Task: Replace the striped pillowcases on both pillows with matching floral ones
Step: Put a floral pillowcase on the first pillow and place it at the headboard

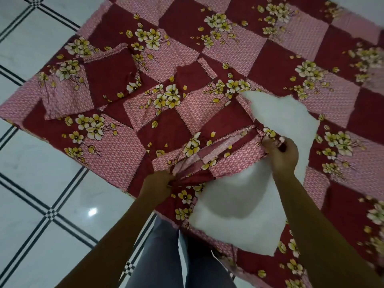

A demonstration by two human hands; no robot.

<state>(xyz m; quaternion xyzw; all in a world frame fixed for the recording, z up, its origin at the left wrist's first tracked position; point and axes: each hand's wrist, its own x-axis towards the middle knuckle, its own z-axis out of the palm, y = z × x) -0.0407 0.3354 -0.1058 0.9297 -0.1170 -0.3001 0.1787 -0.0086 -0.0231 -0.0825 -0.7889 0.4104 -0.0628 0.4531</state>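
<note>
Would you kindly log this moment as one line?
left hand: grips red floral fabric pillowcase | right hand: grips it too | white soft pillow: bare

The bed (311,59) fills the middle and right, with the floor (41,183) to its left and before it. The pillow (234,215) lies on the bed's near edge, right of centre. A pillowcase (187,121) lies left of and behind it, its near edge held across the pillow's middle between the left hand (160,181) and the right hand (280,151). Farther left on the bed lies what seems a second pillowcase (83,94). The person's legs (166,256) stand before the bed.
</note>
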